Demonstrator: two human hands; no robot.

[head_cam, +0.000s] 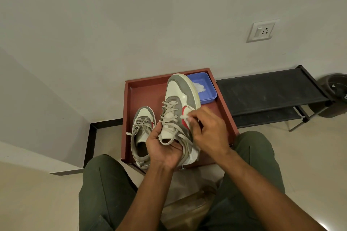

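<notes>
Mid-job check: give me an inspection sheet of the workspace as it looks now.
Surface: red tray on the floor, by the wall.
Job's things: held shoe, raised over the tray; white wad against its side; second shoe in the tray; blue tub holding white stuff.
Clutter: bag between the knees.
Hands: left hand grips the held shoe; right hand pinches the wad.
Cables: nothing seen.
Surroundings: black rack, bin, wall socket.

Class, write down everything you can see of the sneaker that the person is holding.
The held sneaker is white with grey suede-like panels, a red side mark, an off-white sole edge and loose grey laces. It is lifted over the red tray, toe pointing away. The left hand grips its tongue and collar; the right hand presses a small white wad against its side.
</notes>
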